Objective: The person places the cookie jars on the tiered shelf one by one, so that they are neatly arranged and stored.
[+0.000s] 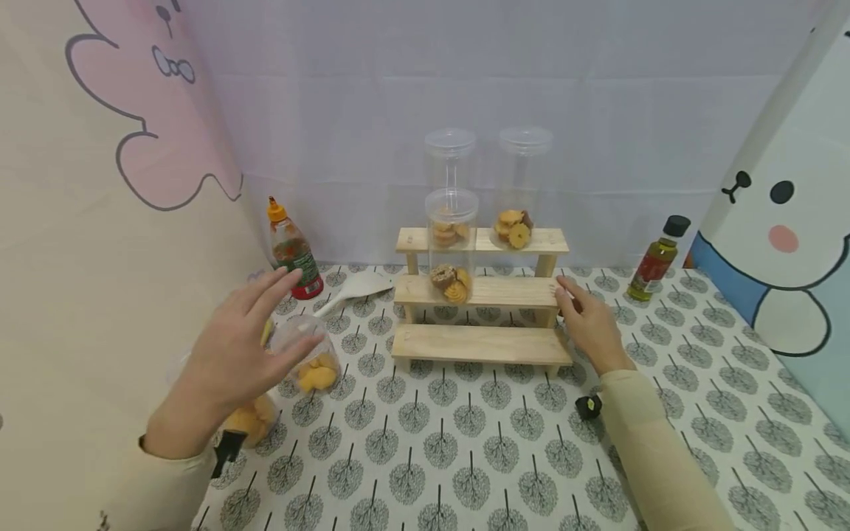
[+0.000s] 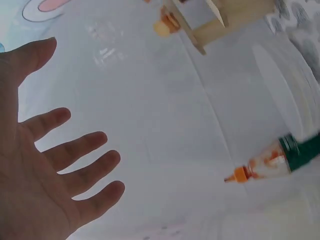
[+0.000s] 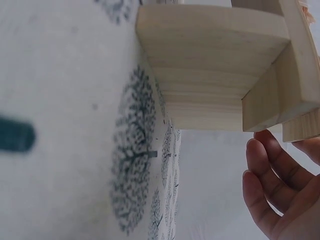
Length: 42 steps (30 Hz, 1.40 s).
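A three-tier wooden stand (image 1: 481, 343) stands mid-table. My right hand (image 1: 591, 328) holds the right end of its middle step; in the right wrist view the fingers (image 3: 272, 175) bend round the wood's end. On that step is a clear lidded jar of cookies (image 1: 453, 247). Two similar jars occupy the top step: one behind it (image 1: 451, 158), partly hidden, and one to the right (image 1: 521, 188). My left hand (image 1: 232, 354) hovers at the left with fingers spread, holding nothing. Below and beside it, a clear cookie container (image 1: 319, 372) and more cookies (image 1: 252, 420) are partly covered.
A sauce bottle with an orange tip (image 1: 295, 254) stands back left, beside a white ladle-like utensil (image 1: 358, 286). Back right is an oil bottle with a black cap (image 1: 657, 258). White cloth (image 1: 372, 133) hangs behind the tree-patterned tablecloth (image 1: 412, 472).
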Each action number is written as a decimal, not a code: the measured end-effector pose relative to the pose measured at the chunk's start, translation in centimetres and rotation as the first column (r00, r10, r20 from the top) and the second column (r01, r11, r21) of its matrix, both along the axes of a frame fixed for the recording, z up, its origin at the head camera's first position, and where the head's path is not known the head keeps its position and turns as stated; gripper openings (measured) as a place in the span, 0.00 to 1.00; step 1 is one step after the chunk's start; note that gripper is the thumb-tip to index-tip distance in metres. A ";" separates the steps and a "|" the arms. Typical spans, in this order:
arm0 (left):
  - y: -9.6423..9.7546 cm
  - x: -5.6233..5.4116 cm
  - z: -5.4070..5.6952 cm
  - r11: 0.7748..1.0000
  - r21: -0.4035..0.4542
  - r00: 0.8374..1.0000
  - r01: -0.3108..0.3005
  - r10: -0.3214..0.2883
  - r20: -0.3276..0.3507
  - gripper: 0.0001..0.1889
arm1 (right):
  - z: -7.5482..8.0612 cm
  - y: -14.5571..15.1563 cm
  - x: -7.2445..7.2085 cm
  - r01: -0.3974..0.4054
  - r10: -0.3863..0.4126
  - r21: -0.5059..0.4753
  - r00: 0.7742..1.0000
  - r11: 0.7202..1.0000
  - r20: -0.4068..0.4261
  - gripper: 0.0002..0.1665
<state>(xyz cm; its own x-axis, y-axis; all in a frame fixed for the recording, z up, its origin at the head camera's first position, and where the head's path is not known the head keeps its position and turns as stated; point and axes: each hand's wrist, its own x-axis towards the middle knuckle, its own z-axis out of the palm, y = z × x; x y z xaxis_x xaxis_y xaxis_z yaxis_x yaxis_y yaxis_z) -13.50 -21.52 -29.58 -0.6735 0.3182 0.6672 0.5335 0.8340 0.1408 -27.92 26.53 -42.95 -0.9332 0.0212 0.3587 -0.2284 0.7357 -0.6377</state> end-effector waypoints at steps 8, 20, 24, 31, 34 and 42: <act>-7.9 2.7 -0.8 0.971 0.089 0.922 -0.223 0.181 0.342 0.48 | 0.2 0.2 -0.2 0.002 -0.002 -0.008 1.000 1.000 0.029 0.34; -10.9 3.5 -4.0 0.975 0.098 0.898 -0.200 0.142 0.417 0.51 | 0.1 0.3 -0.2 0.008 -0.007 -0.022 0.999 1.000 0.046 0.35; -11.3 3.6 -4.4 0.975 0.092 0.882 -0.200 0.138 0.450 0.50 | 0.0 0.2 -0.1 -0.001 0.003 -0.035 0.998 0.999 0.060 0.35; -11.5 3.7 -5.1 0.980 0.064 0.867 -0.190 0.136 0.480 0.47 | -0.1 0.2 -0.1 0.001 0.000 -0.021 0.999 1.000 0.045 0.34; -11.3 3.8 -5.3 0.982 0.057 0.882 -0.178 0.133 0.452 0.45 | -0.2 0.2 -0.1 0.002 -0.001 -0.019 0.999 1.000 0.047 0.34; -11.2 4.0 -5.5 0.980 0.044 0.889 -0.192 0.154 0.430 0.44 | -0.2 0.0 0.0 0.003 -0.002 -0.024 0.999 1.000 0.043 0.35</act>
<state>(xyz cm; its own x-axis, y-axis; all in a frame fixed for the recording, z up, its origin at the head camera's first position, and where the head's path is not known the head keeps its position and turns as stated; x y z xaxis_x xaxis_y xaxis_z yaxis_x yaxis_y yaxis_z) -9.51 -32.73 -35.08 -0.9368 0.1266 0.3260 0.2562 0.8829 0.3934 -27.94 26.58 -43.11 -0.9476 0.0316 0.3179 -0.1988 0.7206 -0.6642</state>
